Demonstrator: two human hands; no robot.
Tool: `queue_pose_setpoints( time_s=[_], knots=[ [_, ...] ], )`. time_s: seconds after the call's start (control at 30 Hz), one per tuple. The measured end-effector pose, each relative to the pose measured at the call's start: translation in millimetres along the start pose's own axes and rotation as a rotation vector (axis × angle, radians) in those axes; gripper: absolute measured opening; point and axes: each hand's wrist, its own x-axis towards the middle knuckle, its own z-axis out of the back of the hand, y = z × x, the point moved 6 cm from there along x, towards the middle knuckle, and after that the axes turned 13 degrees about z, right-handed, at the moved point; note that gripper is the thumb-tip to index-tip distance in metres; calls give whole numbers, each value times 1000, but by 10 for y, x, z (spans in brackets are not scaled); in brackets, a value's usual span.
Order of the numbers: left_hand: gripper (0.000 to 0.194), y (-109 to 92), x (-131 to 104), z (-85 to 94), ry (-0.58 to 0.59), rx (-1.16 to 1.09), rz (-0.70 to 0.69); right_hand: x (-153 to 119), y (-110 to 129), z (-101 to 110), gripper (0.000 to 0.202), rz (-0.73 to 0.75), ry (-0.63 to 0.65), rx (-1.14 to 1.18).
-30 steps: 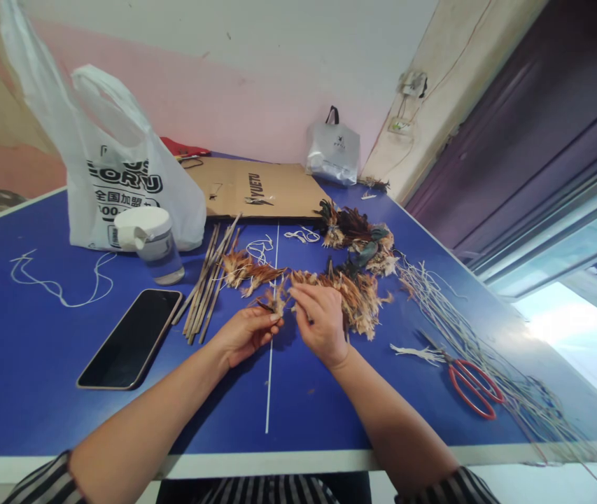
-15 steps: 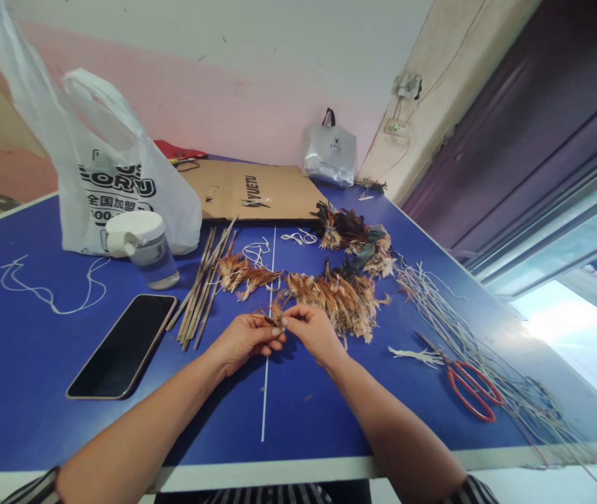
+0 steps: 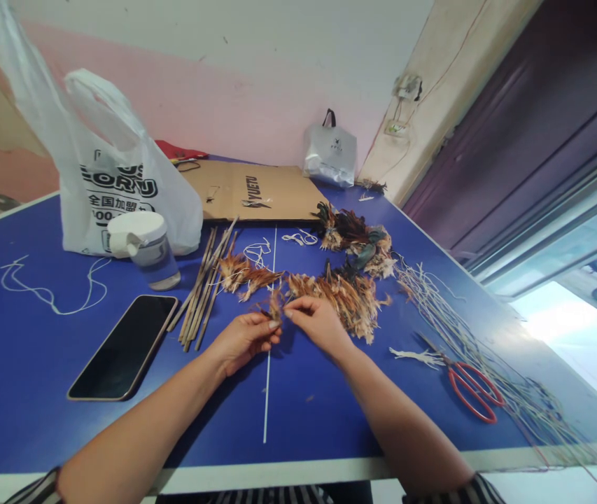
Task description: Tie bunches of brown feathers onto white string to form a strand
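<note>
My left hand [image 3: 248, 339] pinches a small tuft of brown feathers [image 3: 274, 306] between thumb and fingers, above the middle of the blue table [image 3: 298, 413]. Just to its right, my right hand [image 3: 318, 323] has thumb and forefinger pressed together beside the tuft; what they grip is too small to make out. Behind the right hand lies a row of orange-brown feathers [image 3: 348, 301]. A smaller heap of similar feathers [image 3: 243, 273] is beyond the left hand. Darker feather bundles [image 3: 348, 231] rest farther back.
Thin sticks [image 3: 201, 297], a black phone [image 3: 124, 346], a lidded cup [image 3: 154, 255] and a white plastic bag [image 3: 124, 182] stand or lie leftward. Red-handled scissors [image 3: 474, 388] and long strands [image 3: 466, 329] lie right. Flat cardboard [image 3: 277, 192] and a silver bag [image 3: 329, 154] are behind.
My right hand has drawn slightly right, so its fingertips are now apart from my left hand's. The feather tuft stays in the left hand and shows more.
</note>
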Motion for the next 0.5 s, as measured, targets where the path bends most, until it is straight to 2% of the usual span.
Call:
queue_pose_setpoints(
  time_s=[0.1,0.17,0.23,0.33,0.5],
  knots=[
    [3,-95,6,111,-103,-131,-86,235,156,201,14,189,-62,-432],
    [4,-138,14,178,-142,-219,-123,401,189,161,16,247,19,-683],
    [5,-159,27,227,-157,-285,-136,547,140,14,18,236,175,-868],
    [5,-178,44,275,-168,-336,-158,699,11,-236,19,149,344,-994],
    [4,-177,71,288,-159,-335,-163,884,-127,-498,25,61,339,-980]
  ],
)
